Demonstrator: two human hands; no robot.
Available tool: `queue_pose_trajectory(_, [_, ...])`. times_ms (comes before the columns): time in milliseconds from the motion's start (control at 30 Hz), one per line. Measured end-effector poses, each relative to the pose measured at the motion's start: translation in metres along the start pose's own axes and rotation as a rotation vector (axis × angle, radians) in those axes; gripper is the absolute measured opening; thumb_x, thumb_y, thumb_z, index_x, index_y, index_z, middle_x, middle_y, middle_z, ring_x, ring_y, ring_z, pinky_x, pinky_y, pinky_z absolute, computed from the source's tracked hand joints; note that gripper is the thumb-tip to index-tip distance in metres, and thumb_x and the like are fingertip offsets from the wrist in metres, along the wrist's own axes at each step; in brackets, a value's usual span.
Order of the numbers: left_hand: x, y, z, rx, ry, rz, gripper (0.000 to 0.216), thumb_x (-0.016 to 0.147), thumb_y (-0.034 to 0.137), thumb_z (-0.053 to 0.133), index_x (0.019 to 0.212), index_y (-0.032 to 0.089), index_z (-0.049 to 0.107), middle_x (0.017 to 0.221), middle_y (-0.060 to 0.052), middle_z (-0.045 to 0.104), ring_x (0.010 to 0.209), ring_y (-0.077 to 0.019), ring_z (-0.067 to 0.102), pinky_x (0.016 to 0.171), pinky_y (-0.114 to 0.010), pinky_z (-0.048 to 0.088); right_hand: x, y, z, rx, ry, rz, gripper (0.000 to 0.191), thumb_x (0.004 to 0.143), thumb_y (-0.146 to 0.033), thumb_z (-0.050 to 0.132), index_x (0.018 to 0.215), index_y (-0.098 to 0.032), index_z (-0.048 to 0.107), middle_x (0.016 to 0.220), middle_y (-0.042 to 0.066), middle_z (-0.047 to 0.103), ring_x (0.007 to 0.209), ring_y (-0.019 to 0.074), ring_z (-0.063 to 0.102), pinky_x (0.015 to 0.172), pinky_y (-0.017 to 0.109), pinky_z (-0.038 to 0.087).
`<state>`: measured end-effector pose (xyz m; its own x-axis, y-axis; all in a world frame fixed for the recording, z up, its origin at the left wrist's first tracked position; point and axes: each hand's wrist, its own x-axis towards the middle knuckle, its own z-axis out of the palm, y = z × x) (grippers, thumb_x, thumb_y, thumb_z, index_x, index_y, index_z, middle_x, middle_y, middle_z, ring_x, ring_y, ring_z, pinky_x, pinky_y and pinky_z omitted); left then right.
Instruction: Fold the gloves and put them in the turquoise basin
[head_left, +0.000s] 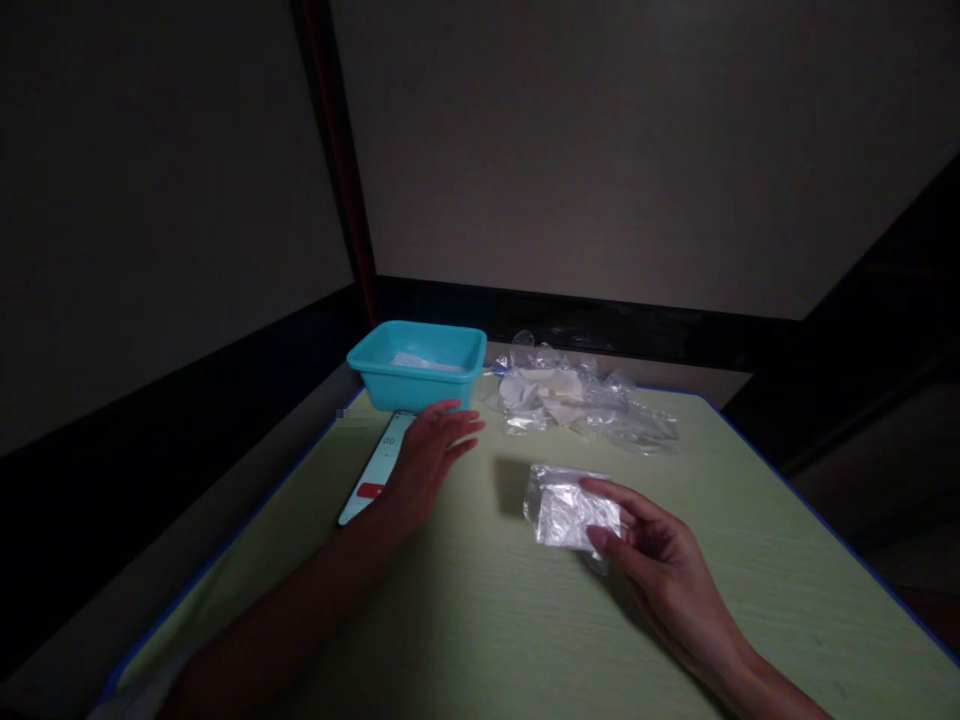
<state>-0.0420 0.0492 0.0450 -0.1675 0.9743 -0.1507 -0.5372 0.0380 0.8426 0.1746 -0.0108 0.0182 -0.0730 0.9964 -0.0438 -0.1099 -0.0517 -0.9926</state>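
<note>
Between the thumb and fingers of my right hand (667,560) is a small clear plastic packet (574,512) with something flat and white inside, held just over the table. My left hand (439,445) reaches forward with its fingers stretched out and holds nothing. Under and beside my left forearm lies a phone (382,462) with a lit screen, partly covered by the hand. Just beyond those fingertips stands a turquoise plastic basin (416,388), with a white packet (424,361) lying in it.
At the back of the light green table (480,600) lies a heap of crumpled clear plastic bags (622,410) with white round pieces (540,390) among them. A dark-trimmed wall (585,160) rises behind, and another wall (165,180) stands on the left.
</note>
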Motion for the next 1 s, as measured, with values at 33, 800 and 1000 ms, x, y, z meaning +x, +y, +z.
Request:
queue_pose_trajectory(33, [0.005, 0.004, -0.002, -0.038, 0.04, 0.015, 0.018, 0.074, 0.003, 0.058, 0.086, 0.016, 0.056, 0.076, 0.0, 0.07, 0.072, -0.0122, 0.067, 0.067, -0.022, 0.048, 0.0, 0.0, 0.0, -0.01, -0.006, 0.005, 0.036, 0.065, -0.035, 0.076, 0.099, -0.025, 0.069, 0.065, -0.001, 0.059, 0.052, 0.0081, 0.042, 0.043, 0.019, 0.028])
queue_pose_trajectory(800, [0.046, 0.031, -0.037, -0.451, -0.026, -0.041, 0.053, 0.091, 0.049, 0.026, 0.123, 0.013, 0.047, 0.124, -0.014, 0.057, 0.111, -0.0219, 0.058, 0.087, -0.031, 0.05, 0.002, 0.007, 0.005, -0.116, -0.038, 0.019, 0.036, 0.067, -0.037, 0.074, 0.1, -0.024, 0.069, 0.047, -0.006, 0.042, 0.05, 0.0114, 0.045, 0.045, 0.021, 0.035])
queue_pose_trajectory(1000, [0.051, 0.03, -0.038, -0.442, -0.071, -0.032, 0.055, 0.09, 0.051, 0.026, 0.12, 0.01, 0.049, 0.12, -0.015, 0.059, 0.113, -0.0232, 0.056, 0.089, -0.031, 0.049, 0.002, 0.007, 0.007, -0.083, -0.04, 0.031, 0.032, 0.065, -0.037, 0.076, 0.095, -0.026, 0.07, 0.065, -0.002, 0.06, 0.057, 0.0099, 0.049, 0.05, 0.02, 0.036])
